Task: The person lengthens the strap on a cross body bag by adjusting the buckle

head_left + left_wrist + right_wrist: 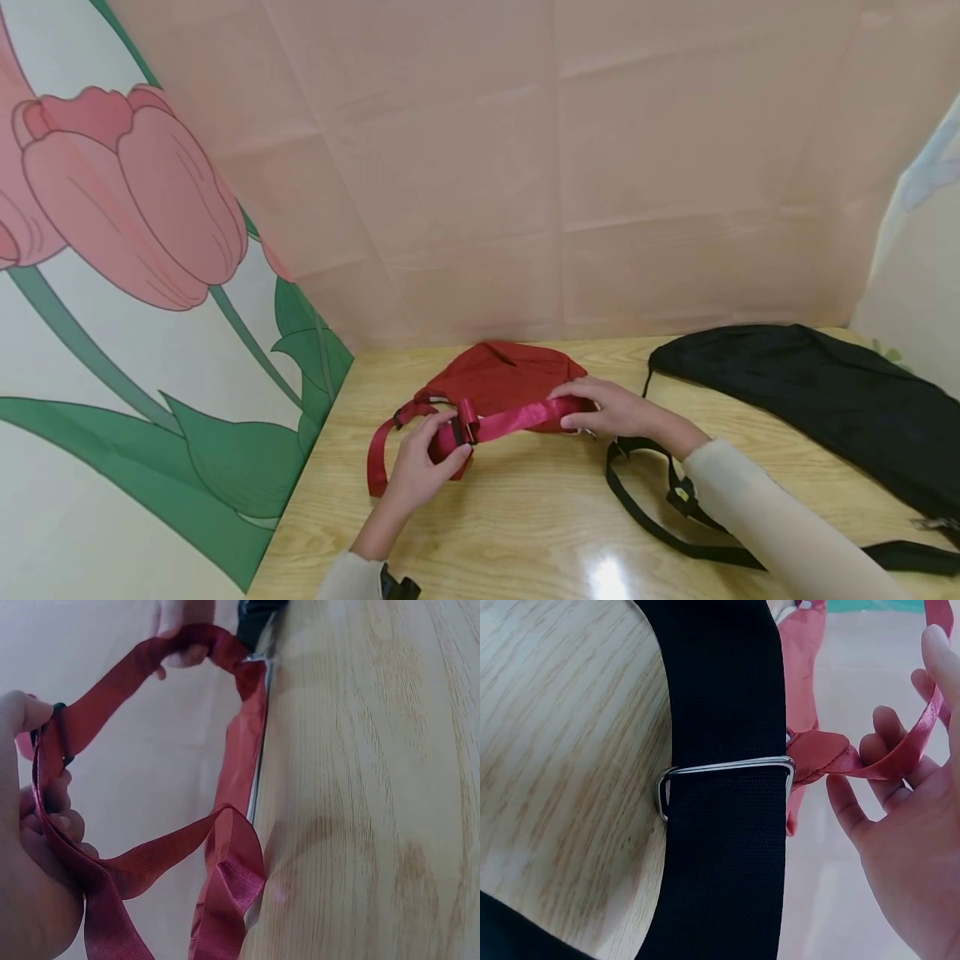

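A red waist bag (517,371) lies on the wooden table, its strap (517,422) lifted off the tabletop in front of it. My left hand (416,467) pinches that strap beside a dark buckle (465,429), thumb on the near side. In the left wrist view, part of the strap (112,922) hangs in a loop below the palm. Farther along, my right hand (618,412) holds the strap near the bag's right end. The right wrist view shows the strap (907,761) running across its curled fingers.
A black bag (795,392) lies at the right. Its black strap (645,521), with a buckle (681,495), curves under the right forearm. A metal ring (727,766) sits around the black strap. A tulip-patterned wall (135,192) borders the table's left side.
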A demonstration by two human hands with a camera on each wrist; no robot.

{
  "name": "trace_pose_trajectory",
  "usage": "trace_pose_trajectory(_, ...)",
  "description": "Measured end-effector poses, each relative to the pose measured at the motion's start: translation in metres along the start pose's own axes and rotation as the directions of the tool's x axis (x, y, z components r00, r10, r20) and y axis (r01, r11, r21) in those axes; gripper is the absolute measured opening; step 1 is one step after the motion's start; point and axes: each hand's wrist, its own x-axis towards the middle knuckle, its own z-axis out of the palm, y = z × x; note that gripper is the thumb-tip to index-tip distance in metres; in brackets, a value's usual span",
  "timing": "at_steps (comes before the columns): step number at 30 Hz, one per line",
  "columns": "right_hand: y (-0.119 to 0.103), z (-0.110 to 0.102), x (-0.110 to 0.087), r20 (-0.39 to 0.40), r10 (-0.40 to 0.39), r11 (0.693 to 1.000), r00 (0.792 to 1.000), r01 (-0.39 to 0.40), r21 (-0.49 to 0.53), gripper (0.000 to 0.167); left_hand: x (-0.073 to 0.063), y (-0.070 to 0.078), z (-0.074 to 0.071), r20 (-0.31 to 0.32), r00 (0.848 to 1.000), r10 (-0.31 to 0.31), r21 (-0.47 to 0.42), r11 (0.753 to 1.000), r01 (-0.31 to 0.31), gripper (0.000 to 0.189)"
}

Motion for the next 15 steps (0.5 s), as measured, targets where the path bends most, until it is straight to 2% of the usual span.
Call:
trace_pose_trajectory(10,0.0004,-0.0031,-0.0005,0.001,0.056,0.995,0.998,-0.056,0.084,0.037,0.0003,0.0002,-0.0017,0.016,1.000,0.009,-0.006,1.000,-0.009,0.045)
trace_pose_trajectory(15,0.0018,-0.0057,-0.0009,-0.008,0.069,0.992,0.998,-0.068,0.102,0.037,0.0001,-0.0008,-0.0015,0.003,1.000,0.011,-0.002,1.000,-0.011,0.044)
